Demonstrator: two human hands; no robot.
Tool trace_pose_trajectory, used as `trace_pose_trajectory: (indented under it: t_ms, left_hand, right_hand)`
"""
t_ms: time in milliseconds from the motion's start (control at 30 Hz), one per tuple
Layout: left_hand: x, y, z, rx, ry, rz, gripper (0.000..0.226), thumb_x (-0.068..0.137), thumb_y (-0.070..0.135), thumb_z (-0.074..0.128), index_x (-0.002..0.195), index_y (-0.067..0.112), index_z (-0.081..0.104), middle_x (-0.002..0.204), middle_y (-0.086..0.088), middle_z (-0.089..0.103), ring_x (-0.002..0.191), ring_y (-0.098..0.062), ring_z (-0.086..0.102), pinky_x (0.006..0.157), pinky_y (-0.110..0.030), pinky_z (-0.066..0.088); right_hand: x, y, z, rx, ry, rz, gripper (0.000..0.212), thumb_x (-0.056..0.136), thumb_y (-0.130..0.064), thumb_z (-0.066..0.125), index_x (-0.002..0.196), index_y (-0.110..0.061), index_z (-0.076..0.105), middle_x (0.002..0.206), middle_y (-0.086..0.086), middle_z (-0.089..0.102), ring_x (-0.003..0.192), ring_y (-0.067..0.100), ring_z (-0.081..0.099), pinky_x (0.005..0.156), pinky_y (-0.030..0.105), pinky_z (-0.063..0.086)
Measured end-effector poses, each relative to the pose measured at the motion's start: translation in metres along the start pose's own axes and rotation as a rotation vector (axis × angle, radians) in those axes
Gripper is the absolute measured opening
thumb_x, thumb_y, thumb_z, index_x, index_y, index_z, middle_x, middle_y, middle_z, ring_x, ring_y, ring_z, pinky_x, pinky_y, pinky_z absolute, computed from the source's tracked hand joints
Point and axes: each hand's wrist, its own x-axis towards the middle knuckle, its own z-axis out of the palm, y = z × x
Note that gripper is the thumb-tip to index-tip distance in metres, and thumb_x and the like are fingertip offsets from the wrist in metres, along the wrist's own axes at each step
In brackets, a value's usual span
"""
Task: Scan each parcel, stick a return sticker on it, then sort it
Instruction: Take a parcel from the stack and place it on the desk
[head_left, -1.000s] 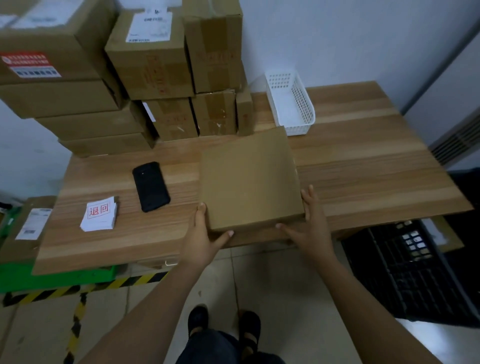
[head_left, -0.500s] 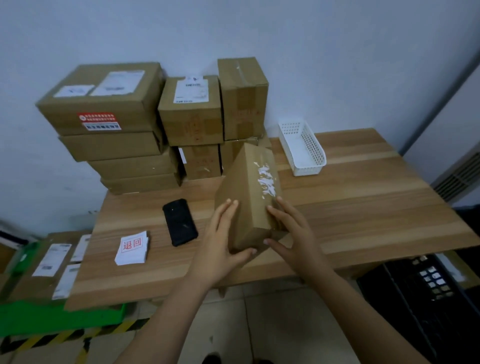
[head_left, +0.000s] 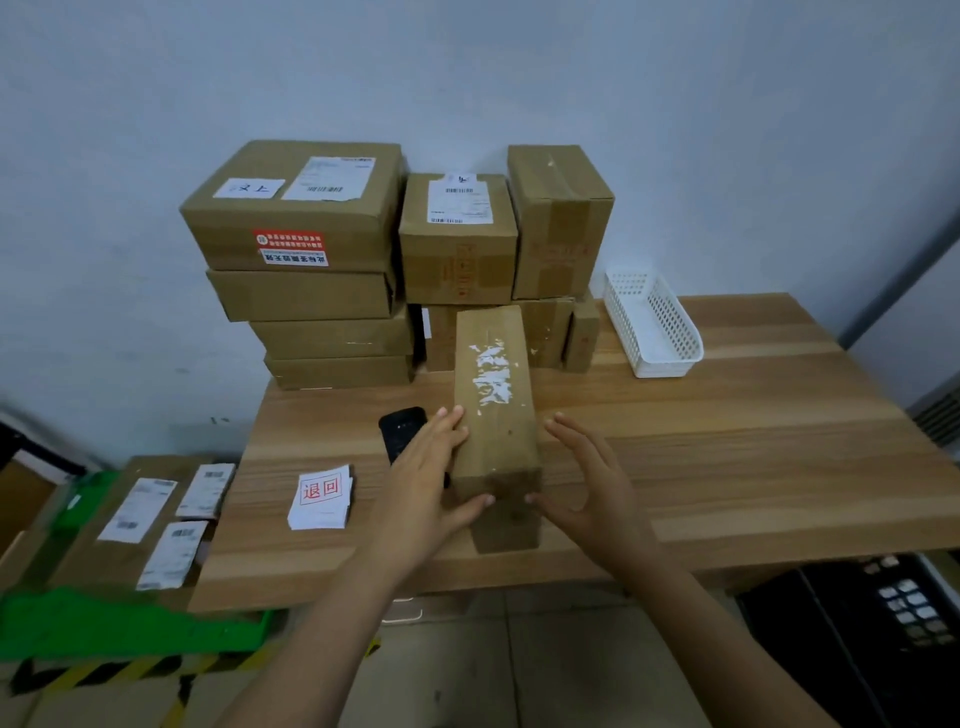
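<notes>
Box (head_left: 493, 415) on edge, our left hand (head_left: 426, 483) flat against it, right hand (head_left: 587, 483) spread beside; scan, sticker (head_left: 321, 496), sort look pending.

Parcel (head_left: 496, 415), centre frame: brown carton on edge on wooden table (head_left: 753, 467), torn white label remnants on top face. Left hand (head_left: 421, 488): flat against its left side. Right hand (head_left: 587, 488): spread, thumb seemingly touching near end. Sticker stack (head_left: 321, 496), left of centre. Black scanner (head_left: 400, 431), partly hidden behind left hand.
</notes>
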Motion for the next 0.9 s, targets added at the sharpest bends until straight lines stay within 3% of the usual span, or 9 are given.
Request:
trace_pose_trajectory:
  t_ms: [100, 267, 367, 467, 633, 800, 900]
  left_hand:
    - [-0.006, -0.018, -0.016, -0.020, -0.011, -0.089, 0.080, 0.072, 0.042, 0.080, 0.139, 0.017, 0.042, 0.155, 0.010, 0.028, 0.144, -0.006, 0.020, 0.115, -0.034, 0.027]
    - [-0.017, -0.042, -0.041, -0.047, -0.018, -0.192, 0.083, 0.072, 0.041, 0.081, 0.140, 0.027, 0.037, 0.154, 0.009, 0.031, 0.142, -0.005, 0.024, 0.113, -0.040, 0.035]
    - [-0.026, -0.053, -0.047, -0.068, -0.036, -0.238, 0.088, 0.077, 0.037, 0.079, 0.147, 0.039, 0.026, 0.155, 0.012, 0.029, 0.144, -0.010, 0.025, 0.111, -0.045, 0.037]
    - [-0.033, -0.063, -0.047, -0.063, -0.069, -0.277, 0.085, 0.080, 0.036, 0.076, 0.144, 0.051, 0.022, 0.158, 0.013, 0.020, 0.143, -0.010, 0.025, 0.110, -0.043, 0.039]
    - [-0.034, -0.072, -0.036, -0.106, -0.043, -0.381, 0.085, 0.080, 0.030, 0.077, 0.149, 0.028, 0.029, 0.156, 0.009, 0.028, 0.141, -0.010, 0.030, 0.112, -0.035, 0.037]
    - [-0.027, -0.067, -0.004, -0.130, -0.101, -0.336, 0.083, 0.080, 0.034, 0.077, 0.148, 0.021, 0.031, 0.152, 0.009, 0.035, 0.137, -0.006, 0.034, 0.110, -0.031, 0.038]
    - [-0.022, -0.055, 0.024, -0.209, -0.142, -0.322, 0.079, 0.080, 0.029, 0.077, 0.146, 0.024, 0.033, 0.145, 0.013, 0.040, 0.131, -0.005, 0.040, 0.106, -0.030, 0.042]
  right_hand:
    - [0.000, 0.002, 0.014, 0.058, -0.055, 0.183, 0.090, 0.070, -0.037, 0.084, 0.145, -0.027, 0.036, 0.148, -0.014, 0.033, 0.133, -0.001, 0.030, 0.106, 0.017, 0.027]
    - [0.003, 0.026, 0.048, -0.009, -0.402, 0.532, 0.107, 0.066, -0.041, 0.085, 0.149, -0.023, 0.021, 0.146, 0.004, 0.040, 0.133, 0.023, 0.039, 0.102, 0.035, 0.039]
    - [0.001, 0.039, 0.070, 0.053, -0.521, 0.632, 0.132, 0.051, -0.056, 0.083, 0.152, -0.027, 0.004, 0.150, 0.006, 0.035, 0.134, 0.026, 0.039, 0.106, 0.044, 0.041]
    - [0.003, 0.042, 0.088, 0.164, -0.487, 0.669, 0.131, 0.059, -0.046, 0.085, 0.154, -0.024, -0.002, 0.150, 0.006, 0.034, 0.134, 0.022, 0.038, 0.108, 0.040, 0.040]
    - [0.004, 0.040, 0.089, 0.121, -0.366, 0.662, 0.112, 0.073, -0.033, 0.083, 0.154, -0.022, 0.006, 0.144, 0.010, 0.036, 0.120, 0.020, 0.044, 0.098, 0.032, 0.042]
    - [-0.012, 0.052, 0.052, 0.004, -0.283, 0.694, 0.109, 0.073, -0.031, 0.083, 0.154, -0.024, 0.010, 0.145, 0.012, 0.032, 0.124, 0.026, 0.046, 0.094, 0.029, 0.040]
    - [-0.026, 0.061, 0.028, -0.060, -0.229, 0.737, 0.108, 0.074, -0.030, 0.082, 0.154, -0.023, 0.011, 0.143, 0.014, 0.032, 0.125, 0.030, 0.045, 0.098, 0.035, 0.042]
